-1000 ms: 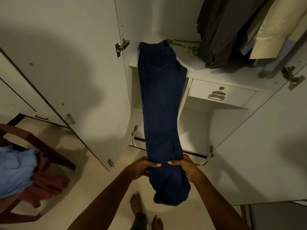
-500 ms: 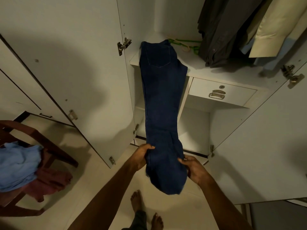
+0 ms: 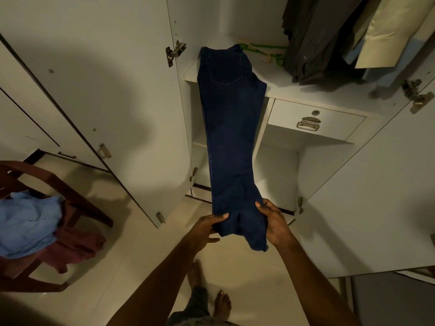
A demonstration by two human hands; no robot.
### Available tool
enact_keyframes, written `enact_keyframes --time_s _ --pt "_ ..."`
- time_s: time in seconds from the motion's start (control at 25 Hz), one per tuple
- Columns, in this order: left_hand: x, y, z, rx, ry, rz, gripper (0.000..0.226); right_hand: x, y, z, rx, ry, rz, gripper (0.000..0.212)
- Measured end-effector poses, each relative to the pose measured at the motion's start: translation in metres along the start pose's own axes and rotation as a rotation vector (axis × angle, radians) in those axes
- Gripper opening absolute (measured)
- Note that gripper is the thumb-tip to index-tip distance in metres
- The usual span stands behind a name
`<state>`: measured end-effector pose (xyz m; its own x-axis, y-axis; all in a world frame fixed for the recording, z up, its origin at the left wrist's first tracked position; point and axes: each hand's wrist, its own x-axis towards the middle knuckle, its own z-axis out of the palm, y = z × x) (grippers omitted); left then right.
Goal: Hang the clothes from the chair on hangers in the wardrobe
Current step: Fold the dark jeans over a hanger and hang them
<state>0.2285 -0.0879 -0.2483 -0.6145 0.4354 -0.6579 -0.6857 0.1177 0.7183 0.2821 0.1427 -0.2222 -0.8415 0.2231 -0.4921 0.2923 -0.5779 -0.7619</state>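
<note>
My left hand [image 3: 207,228] pinched the near left edge of the dark blue jeans [image 3: 231,137], thumb laid on top of the cloth and fingers curled underneath, while my right hand [image 3: 274,225] gripped the near right edge, fingers wrapped over the fold of the legs. The jeans stretched away from me in one long strip: the waist and back pocket lay flat on the white wardrobe shelf [image 3: 313,91] at the far end, and the legs hung down off its front edge to my hands, with the hems drooping just below my right palm. On the shelf right of the waistband lay a green hanger [image 3: 263,49], partly hidden behind hanging clothes. A dark grey shirt [image 3: 315,41] and a cream garment [image 3: 390,31] hung at far right above the shelf. Below the shelf sat a small drawer [image 3: 315,120] with a metal pull handle. Both wardrobe doors stood open, one on each side of me. To the left, a brown wooden chair [image 3: 58,184] held a light blue garment [image 3: 26,224] piled on top of a maroon garment [image 3: 75,248]. My bare feet showed on the pale floor [image 3: 131,255] near me.
</note>
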Motion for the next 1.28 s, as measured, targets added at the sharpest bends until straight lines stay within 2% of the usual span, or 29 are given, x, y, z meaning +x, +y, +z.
enact_keyframes --time_s 0.08,0.24,0.32,0.4,0.48,0.52,0.64,0.72,0.84,0.96,1.04,1.16,1.28 --pt "0.002 -0.001 -0.003 -0.021 -0.057 0.059 0.054 -0.005 -0.005 -0.001 -0.053 -0.075 -0.002 0.024" --pt "0.001 0.005 -0.002 -0.027 -0.043 0.178 0.038 -0.014 0.015 -0.017 -0.492 -0.166 0.189 0.032" --pt "-0.002 0.016 0.001 0.045 0.003 0.235 0.035 -0.015 0.028 -0.029 -0.433 -0.08 0.211 0.02" --pt "-0.001 0.022 -0.002 0.16 0.067 0.285 0.046 -0.015 0.029 -0.031 -0.271 -0.012 0.163 0.003" --pt "0.0 0.023 -0.002 0.22 0.15 0.317 0.057 -0.016 0.024 -0.025 -0.206 0.008 0.144 0.003" --pt "0.003 0.021 -0.003 0.231 0.204 0.338 0.06 -0.017 0.023 -0.021 -0.199 -0.005 0.135 0.011" --pt "-0.001 0.031 0.002 0.177 0.301 0.409 0.07 -0.023 0.021 -0.013 -0.261 -0.114 0.079 0.054" --pt "-0.012 0.049 0.008 0.11 0.215 0.45 0.072 -0.026 0.014 -0.013 -0.26 -0.182 0.027 0.061" --pt "-0.024 0.078 0.002 0.088 0.014 0.437 0.05 -0.027 -0.01 -0.016 -0.206 -0.22 -0.067 0.049" --pt "-0.039 0.111 -0.006 0.175 -0.113 0.421 0.068 -0.025 -0.037 -0.014 -0.264 -0.284 -0.16 0.066" --pt "-0.043 0.135 -0.008 0.171 -0.223 0.446 0.077 -0.023 -0.062 -0.005 -0.32 -0.268 -0.203 0.073" --pt "-0.056 0.176 -0.007 0.082 -0.379 0.483 0.082 -0.016 -0.103 0.023 -0.382 -0.18 -0.354 0.056" --pt "-0.06 0.212 -0.008 0.126 -0.428 0.562 0.082 -0.007 -0.141 0.048 -0.438 -0.078 -0.544 0.032"
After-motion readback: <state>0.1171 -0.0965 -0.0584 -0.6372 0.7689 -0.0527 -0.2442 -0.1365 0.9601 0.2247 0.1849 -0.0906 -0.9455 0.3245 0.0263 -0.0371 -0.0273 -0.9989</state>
